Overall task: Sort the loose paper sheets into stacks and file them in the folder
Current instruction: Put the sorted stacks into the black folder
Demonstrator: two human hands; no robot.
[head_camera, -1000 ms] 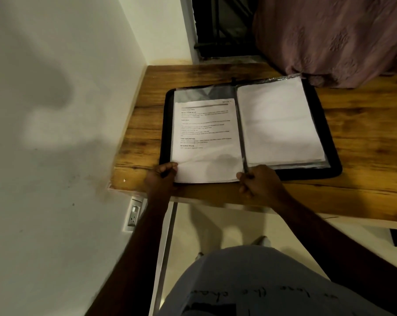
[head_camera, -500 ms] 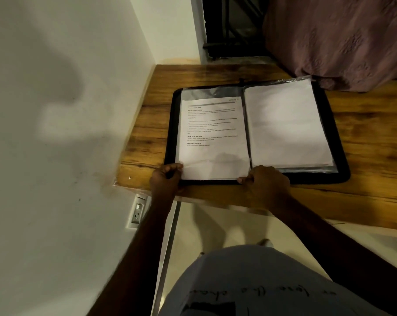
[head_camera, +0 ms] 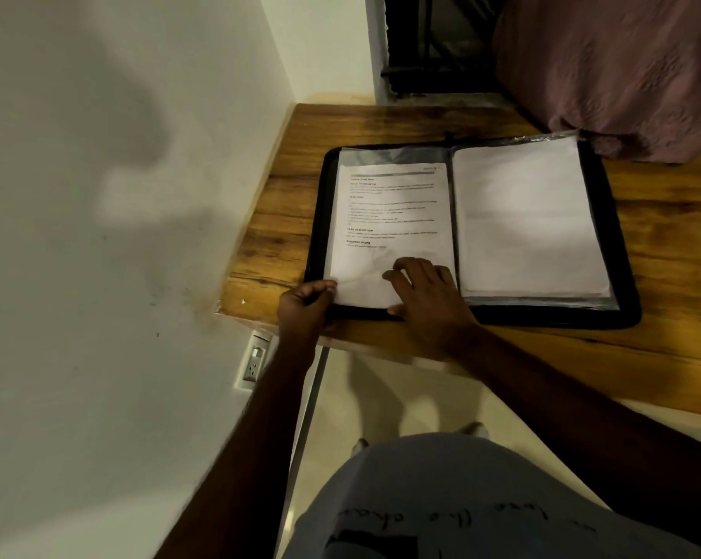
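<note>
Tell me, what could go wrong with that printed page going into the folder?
The printed sheet already shows a crease near its lower edge, between the left hand pinching its corner and the right hand pressing flat on it; further pushing may wrinkle it more.

Its bottom edge seems to stick out past the clear sleeve, so it might not be fully seated.

The folder lies close to the wooden table edge and could slide off.

A wooden tabletop (head_camera: 381,127) meets a white wall (head_camera: 119,195) left of the fingers. A wall socket (head_camera: 253,367) sits below them, over pale floor (head_camera: 401,401); pink fabric (head_camera: 622,66) lies beyond.
</note>
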